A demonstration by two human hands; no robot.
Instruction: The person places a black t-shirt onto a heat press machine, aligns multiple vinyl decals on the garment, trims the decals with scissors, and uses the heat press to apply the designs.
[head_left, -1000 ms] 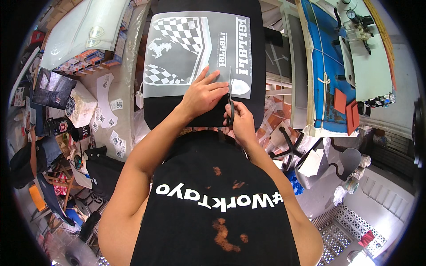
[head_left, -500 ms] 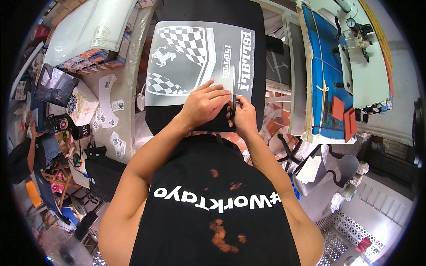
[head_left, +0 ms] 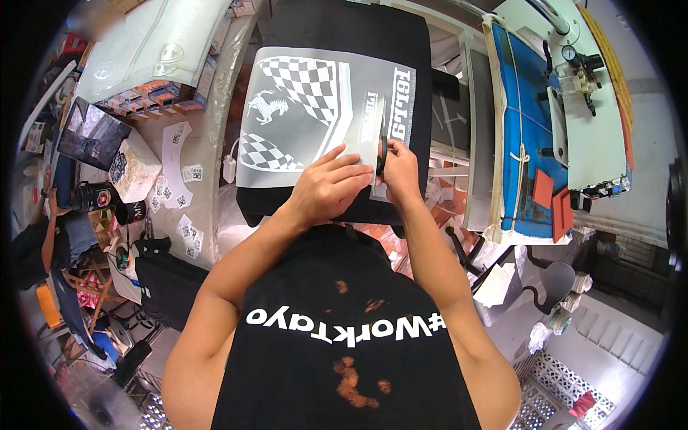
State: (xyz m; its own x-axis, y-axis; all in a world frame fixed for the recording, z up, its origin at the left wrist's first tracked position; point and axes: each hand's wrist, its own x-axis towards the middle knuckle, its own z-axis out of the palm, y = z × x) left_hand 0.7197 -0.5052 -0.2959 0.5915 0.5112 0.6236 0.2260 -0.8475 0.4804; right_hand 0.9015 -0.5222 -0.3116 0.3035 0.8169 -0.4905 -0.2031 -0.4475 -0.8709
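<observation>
My left hand (head_left: 328,188) lies palm down on the grey printed sheet (head_left: 304,154), fingers stretched out together, while my right hand (head_left: 401,172) is closed around the black-handled scissors (head_left: 383,154), their blades pointing away from me among the sheet's white lettering. The sheet, with its checkered flag and horse, lies in front of me on a black-covered board (head_left: 337,25), whose dark margin shows past its far edge. To my left stands a pale bench (head_left: 208,140) with a curved paper strip (head_left: 174,147) and small printed scraps; beyond it, boxes sit beneath a table (head_left: 147,61) covered in clear plastic. On my right is a blue panel (head_left: 527,122) crossed by a knotted cord (head_left: 521,153), orange-red pieces (head_left: 542,188) near its close end, and a round gauge (head_left: 569,53) farther out. A grey chair (head_left: 557,278) stands behind on that side, and a fan (head_left: 100,398) blurs at lower left.
</observation>
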